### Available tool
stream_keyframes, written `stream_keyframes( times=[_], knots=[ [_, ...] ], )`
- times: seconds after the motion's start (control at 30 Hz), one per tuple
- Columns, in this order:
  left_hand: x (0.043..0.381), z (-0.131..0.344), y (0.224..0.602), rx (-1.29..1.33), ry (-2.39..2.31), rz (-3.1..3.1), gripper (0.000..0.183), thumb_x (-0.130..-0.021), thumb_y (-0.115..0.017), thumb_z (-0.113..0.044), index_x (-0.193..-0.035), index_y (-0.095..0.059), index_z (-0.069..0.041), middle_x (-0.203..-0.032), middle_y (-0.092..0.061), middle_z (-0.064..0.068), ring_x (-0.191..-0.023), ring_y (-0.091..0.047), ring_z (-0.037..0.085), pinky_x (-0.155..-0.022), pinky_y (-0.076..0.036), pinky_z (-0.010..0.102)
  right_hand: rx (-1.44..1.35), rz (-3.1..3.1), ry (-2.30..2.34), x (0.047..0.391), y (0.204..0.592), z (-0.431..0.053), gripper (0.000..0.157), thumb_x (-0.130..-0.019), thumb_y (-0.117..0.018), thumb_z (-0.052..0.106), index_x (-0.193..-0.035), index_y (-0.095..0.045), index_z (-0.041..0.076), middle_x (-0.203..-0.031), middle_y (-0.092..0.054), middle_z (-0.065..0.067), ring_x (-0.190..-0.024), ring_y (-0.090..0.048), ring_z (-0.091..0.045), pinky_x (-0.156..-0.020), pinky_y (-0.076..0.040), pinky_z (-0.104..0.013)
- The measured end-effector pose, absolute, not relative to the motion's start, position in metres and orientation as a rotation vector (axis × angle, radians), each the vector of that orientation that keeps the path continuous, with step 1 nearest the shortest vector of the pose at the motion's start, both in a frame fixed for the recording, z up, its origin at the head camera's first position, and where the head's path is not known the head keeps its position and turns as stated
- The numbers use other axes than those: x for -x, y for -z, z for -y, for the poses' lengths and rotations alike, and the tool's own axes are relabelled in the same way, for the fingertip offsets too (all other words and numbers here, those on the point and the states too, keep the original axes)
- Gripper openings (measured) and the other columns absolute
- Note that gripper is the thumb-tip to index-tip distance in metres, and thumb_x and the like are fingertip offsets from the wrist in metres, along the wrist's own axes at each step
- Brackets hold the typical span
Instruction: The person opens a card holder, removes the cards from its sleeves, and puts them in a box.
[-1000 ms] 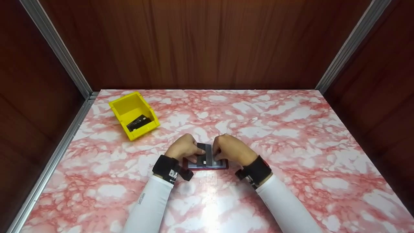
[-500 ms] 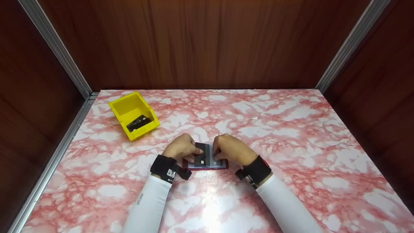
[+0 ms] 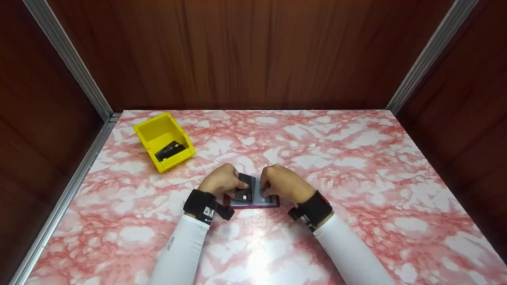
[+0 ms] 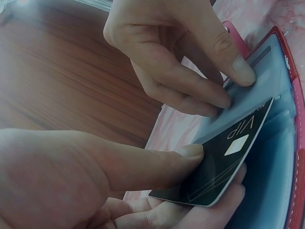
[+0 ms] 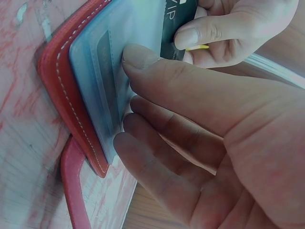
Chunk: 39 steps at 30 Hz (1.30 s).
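A red card holder (image 5: pixel 71 90) with white stitching and clear plastic sleeves (image 5: pixel 95 71) lies open on the table in front of me. My left hand (image 3: pixel 222 181) pinches a black card (image 4: pixel 224 162) between thumb and fingers; it bears "VIP" and a light chip. The card is tilted, its far edge right at a clear sleeve. On the other side, my right hand (image 3: pixel 286 183) pinches that sleeve at its edge, thumb on top and fingers behind. In the head view, the knuckles hide part of the holder.
A yellow bin (image 3: pixel 160 136) with several black cards (image 3: pixel 170 150) in it stands at the back left. The pink-and-white marbled table (image 3: pixel 336 138) is bounded by brown wood-grain walls (image 3: pixel 253 55). A red strap (image 5: pixel 74 186) sticks out from the holder.
The black card has shifted slightly left along with my left hand, and it now sits more tilted, with less of it overlapped by the sleeve. My right hand has stayed in place.
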<state>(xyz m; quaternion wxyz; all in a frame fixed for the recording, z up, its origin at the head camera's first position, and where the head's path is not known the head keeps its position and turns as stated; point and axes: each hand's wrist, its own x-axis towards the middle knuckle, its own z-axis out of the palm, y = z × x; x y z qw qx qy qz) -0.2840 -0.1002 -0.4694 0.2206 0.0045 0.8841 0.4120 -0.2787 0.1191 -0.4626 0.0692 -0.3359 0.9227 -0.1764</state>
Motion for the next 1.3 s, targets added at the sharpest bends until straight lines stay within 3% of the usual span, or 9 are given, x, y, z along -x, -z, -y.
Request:
stream_keyframes(
  times=[0.3,0.63,0.73,1.07,1.17,1.3],
  knots=[
    [0.283,0.101,0.467,-0.035,-1.109,-2.457,0.042,-0.094,-0.085,-0.019,-0.069,-0.052,-0.015,-0.073,-0.060,-0.001,-0.052,-0.065,0.011,-0.055,-0.055,0.022,1.007,-2.779,0.519,0.280,0.464,-0.119,0.017,-0.081,-0.094,0.007,-0.095,-0.084,0.006,-0.097,-0.082,-0.008,-0.088,-0.074,-0.018,-0.080,-0.063,-0.032],
    [0.284,0.104,0.465,-0.028,-1.123,-2.456,0.033,-0.095,-0.084,-0.016,-0.077,-0.056,-0.012,-0.085,-0.067,0.005,-0.055,-0.067,0.012,-0.057,-0.059,0.025,1.009,-2.769,0.503,0.282,0.463,-0.119,0.017,-0.082,-0.093,0.007,-0.096,-0.084,0.006,-0.099,-0.081,-0.008,-0.092,-0.075,-0.022,-0.084,-0.064,-0.035],
    [0.284,0.104,0.465,-0.025,-1.135,-2.457,0.028,-0.094,-0.084,-0.014,-0.082,-0.059,-0.009,-0.090,-0.069,0.007,-0.061,-0.068,0.014,-0.059,-0.061,0.025,1.014,-2.771,0.491,0.282,0.464,-0.119,0.017,-0.082,-0.093,0.008,-0.096,-0.084,0.006,-0.100,-0.081,-0.008,-0.093,-0.074,-0.023,-0.086,-0.063,-0.037],
    [0.283,0.110,0.456,-0.057,-1.021,-2.608,0.026,-0.092,-0.085,-0.018,-0.101,-0.064,-0.006,-0.107,-0.071,0.010,-0.092,-0.067,0.021,-0.080,-0.052,0.028,1.076,-2.781,0.480,0.281,0.463,-0.121,0.017,-0.081,-0.094,0.008,-0.095,-0.085,0.006,-0.100,-0.080,-0.008,-0.092,-0.074,-0.021,-0.085,-0.063,-0.034],
    [0.283,0.117,0.450,-0.036,-1.028,-2.648,0.025,-0.094,-0.082,-0.015,-0.112,-0.067,-0.006,-0.114,-0.072,0.013,-0.096,-0.063,0.023,-0.085,-0.051,0.032,1.080,-2.776,0.490,0.280,0.463,-0.121,0.017,-0.082,-0.094,0.008,-0.096,-0.085,0.006,-0.100,-0.081,-0.009,-0.093,-0.075,-0.022,-0.085,-0.064,-0.034],
    [0.281,0.130,0.438,-0.004,-1.051,-2.694,0.027,-0.097,-0.079,-0.012,-0.122,-0.071,-0.006,-0.110,-0.073,0.016,-0.092,-0.064,0.023,-0.083,-0.051,0.034,1.080,-2.773,0.505,0.281,0.463,-0.121,0.016,-0.082,-0.093,0.007,-0.096,-0.085,0.006,-0.101,-0.081,-0.009,-0.094,-0.075,-0.023,-0.086,-0.064,-0.035]
  ],
)
